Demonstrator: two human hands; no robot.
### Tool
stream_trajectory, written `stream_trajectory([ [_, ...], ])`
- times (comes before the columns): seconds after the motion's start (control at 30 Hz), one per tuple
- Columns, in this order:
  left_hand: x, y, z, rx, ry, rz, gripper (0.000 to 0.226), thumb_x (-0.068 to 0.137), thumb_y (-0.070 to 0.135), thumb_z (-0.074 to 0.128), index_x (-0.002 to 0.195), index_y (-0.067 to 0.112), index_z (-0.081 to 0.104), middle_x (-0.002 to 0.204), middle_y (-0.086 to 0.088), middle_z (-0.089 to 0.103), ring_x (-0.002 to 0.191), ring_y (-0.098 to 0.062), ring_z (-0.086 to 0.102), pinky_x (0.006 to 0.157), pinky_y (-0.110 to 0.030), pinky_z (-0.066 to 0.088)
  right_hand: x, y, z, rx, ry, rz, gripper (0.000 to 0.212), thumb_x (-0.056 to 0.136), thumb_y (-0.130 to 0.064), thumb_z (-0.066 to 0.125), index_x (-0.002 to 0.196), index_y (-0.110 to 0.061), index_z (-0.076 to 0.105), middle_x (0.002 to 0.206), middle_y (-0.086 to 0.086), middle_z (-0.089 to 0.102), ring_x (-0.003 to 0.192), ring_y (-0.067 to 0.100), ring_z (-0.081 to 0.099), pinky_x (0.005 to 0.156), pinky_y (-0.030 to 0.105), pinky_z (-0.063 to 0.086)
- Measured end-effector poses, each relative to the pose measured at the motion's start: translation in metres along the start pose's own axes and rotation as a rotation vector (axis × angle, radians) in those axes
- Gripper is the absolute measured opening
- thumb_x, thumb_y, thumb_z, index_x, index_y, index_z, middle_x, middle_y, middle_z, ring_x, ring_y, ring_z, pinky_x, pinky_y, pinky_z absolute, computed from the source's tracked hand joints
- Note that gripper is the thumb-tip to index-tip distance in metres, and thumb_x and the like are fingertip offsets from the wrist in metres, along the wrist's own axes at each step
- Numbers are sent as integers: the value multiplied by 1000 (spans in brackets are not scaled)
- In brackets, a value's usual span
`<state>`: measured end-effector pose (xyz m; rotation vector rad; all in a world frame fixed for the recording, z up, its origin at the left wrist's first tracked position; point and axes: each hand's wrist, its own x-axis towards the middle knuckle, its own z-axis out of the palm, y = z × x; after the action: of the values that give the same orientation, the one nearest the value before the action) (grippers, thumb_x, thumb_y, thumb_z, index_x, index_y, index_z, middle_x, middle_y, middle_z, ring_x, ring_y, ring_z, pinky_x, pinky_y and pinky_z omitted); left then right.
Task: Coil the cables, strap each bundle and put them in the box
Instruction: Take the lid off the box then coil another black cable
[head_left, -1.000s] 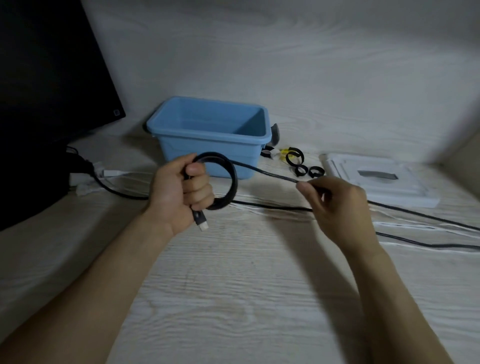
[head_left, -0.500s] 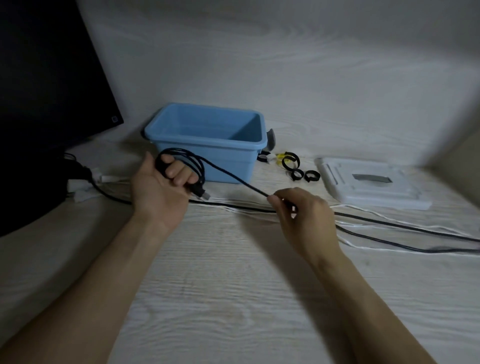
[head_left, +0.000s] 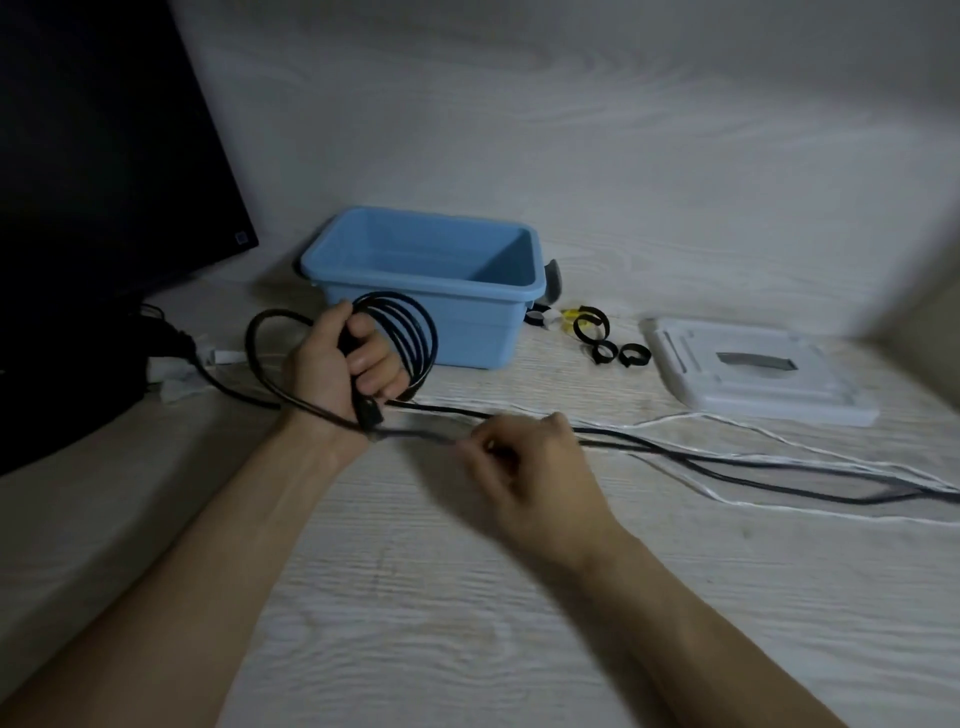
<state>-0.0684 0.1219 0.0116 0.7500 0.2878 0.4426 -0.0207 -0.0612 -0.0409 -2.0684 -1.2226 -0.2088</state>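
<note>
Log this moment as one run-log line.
step: coiling | left hand: grips black cable coil | right hand: pinches cable's loose run | blue box: no cable visible inside | straps: unused beside box

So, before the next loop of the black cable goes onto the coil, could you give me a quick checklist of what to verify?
1. Coil held firmly: left hand grips the black cable loops. Ok.
2. Feed hand on the cable: right hand pinches the running length; blurred. Ok.
3. Slack free to pull: the cable trails right beside a white cable; whether they cross, cannot tell.
4. Straps at hand: black straps lie beside the blue box. Ok.
5. Box open: white lid lies apart on the table. Ok.
</note>
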Motion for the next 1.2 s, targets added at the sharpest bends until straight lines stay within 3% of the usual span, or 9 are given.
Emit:
stream_trajectory([
  [0.07, 2, 5, -7, 189, 52, -28, 39, 104, 37, 34, 67, 22, 39, 40, 9, 27, 29, -7, 24, 35, -16, 25, 4, 10, -15, 145, 150, 157, 25, 99, -32, 58, 78, -20, 63, 55, -10, 54, 49, 5, 45, 55, 21, 36],
  [0.2, 4, 12, -23, 596, 32, -169, 36, 104, 33, 38, 71, 17, 43, 42, 7, 26, 28, -7, 21, 34, -15, 20, 10, 30, -49, 169, 544, 389, 42, 101, -15, 52, 60, -9, 44, 48, -5, 34, 44, 7, 31, 45, 21, 24],
  [0.33, -2, 28, -26, 371, -226, -419, 34, 89, 37, 42, 60, 19, 45, 39, 9, 22, 25, -6, 20, 35, -18, 12, 8, 46, -74, 41, 668, 541, 47, 91, -8, 54, 51, -12, 31, 43, -2, 21, 42, 14, 27, 42, 21, 22],
  [0.53, 6, 17, -22, -184, -64, -146, 43, 101, 32, 36, 61, 19, 45, 44, 11, 26, 32, -6, 22, 35, -18, 23, 7, 49, -54, -8, 458, 446, 50, 87, -16, 62, 47, -15, 33, 40, 0, 34, 42, 13, 31, 44, 22, 24],
  [0.7, 18, 14, -20, -417, 56, 101, 43, 107, 30, 26, 70, 15, 41, 55, 5, 40, 44, -10, 38, 58, -24, 37, 1, 37, -33, -85, 102, 149, 44, 90, -29, 58, 50, -27, 39, 43, -8, 36, 42, 10, 32, 47, 28, 28],
  [0.87, 19, 11, -18, -200, 46, 212, 19, 101, 9, 41, 85, 11, 51, 72, 0, 59, 64, -12, 56, 73, -26, 48, -6, 2, -7, -134, -180, -112, 35, 93, -37, 50, 61, -27, 40, 53, -9, 39, 48, 11, 34, 55, 26, 26],
  [0.97, 16, -4, -14, 49, 39, 341, 21, 95, -13, 41, 95, 8, 47, 73, -2, 65, 62, -12, 61, 68, -25, 52, -8, -9, 3, -100, -251, -211, 35, 95, -36, 51, 63, -25, 44, 55, -8, 45, 50, 17, 41, 55, 27, 30],
  [1.07, 11, -21, -15, 567, -5, 448, 34, 91, -21, 38, 103, 10, 41, 76, -4, 59, 59, -10, 56, 66, -24, 50, -9, -14, 0, -39, -228, -219, 35, 93, -41, 55, 65, -21, 49, 56, -9, 46, 51, 15, 44, 53, 30, 39],
  [1.2, 2, -27, -19, 864, -258, 252, 39, 77, -18, 46, 99, 13, 50, 63, 3, 60, 54, -11, 49, 57, -29, 39, -5, -10, -16, 65, -28, -196, 14, 92, -23, 66, 80, -23, 60, 64, -14, 46, 57, 3, 41, 58, 18, 34],
])
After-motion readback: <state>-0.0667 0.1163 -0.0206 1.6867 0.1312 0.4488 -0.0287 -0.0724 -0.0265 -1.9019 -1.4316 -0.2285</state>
